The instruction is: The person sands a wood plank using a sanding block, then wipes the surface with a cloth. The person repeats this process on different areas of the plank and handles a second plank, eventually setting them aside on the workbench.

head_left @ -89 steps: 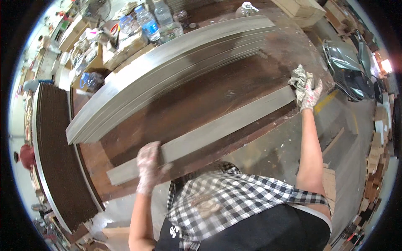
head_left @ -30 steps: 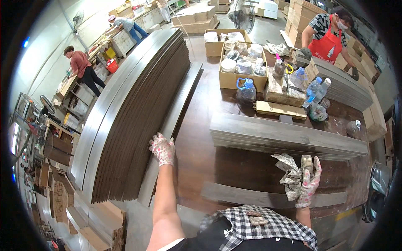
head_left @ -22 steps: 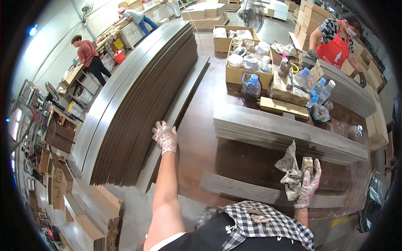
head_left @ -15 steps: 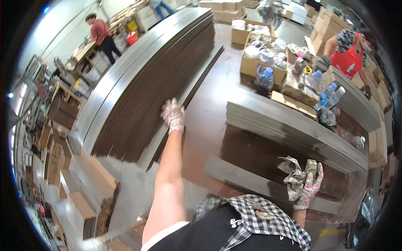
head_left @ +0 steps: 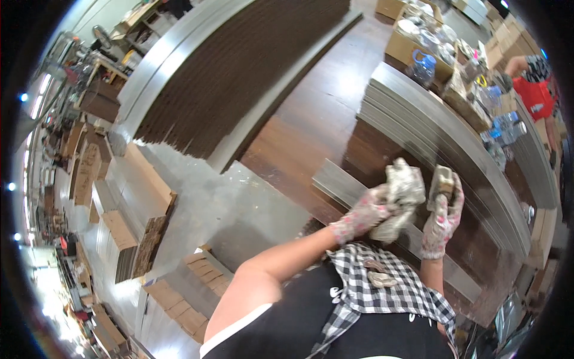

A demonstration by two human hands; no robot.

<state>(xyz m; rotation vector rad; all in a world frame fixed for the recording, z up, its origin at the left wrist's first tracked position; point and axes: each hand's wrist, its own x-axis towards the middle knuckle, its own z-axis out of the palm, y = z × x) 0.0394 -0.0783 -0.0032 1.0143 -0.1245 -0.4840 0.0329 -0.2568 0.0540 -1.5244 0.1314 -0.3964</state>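
Observation:
My left hand [head_left: 362, 216], in a white glove with pink spots, grips a crumpled, stained rag [head_left: 403, 200] in front of my body. The rag is slightly smeared by motion. Close beside it, my right hand [head_left: 442, 232], gloved alike, is closed around a small greyish block [head_left: 442, 179] whose exact kind I cannot make out. Below both hands lies a single grey plank [head_left: 339, 184] on the brown tabletop [head_left: 281, 140], partly hidden by my hands and the rag. A checked cloth [head_left: 388, 272] is tied at my waist.
A tall stack of long planks [head_left: 239, 78] stands at left, another stack [head_left: 418, 102] beyond my hands. Boxes [head_left: 394, 51] of plastic-wrapped items and bottles [head_left: 502, 125] sit at far right, near a person in a red apron [head_left: 536, 96]. Cartoned planks [head_left: 140, 209] rest on the floor.
My left hand has left the tall plank stack and come right to the rag, which was at my right hand. My right hand keeps the block. The whole view has shifted.

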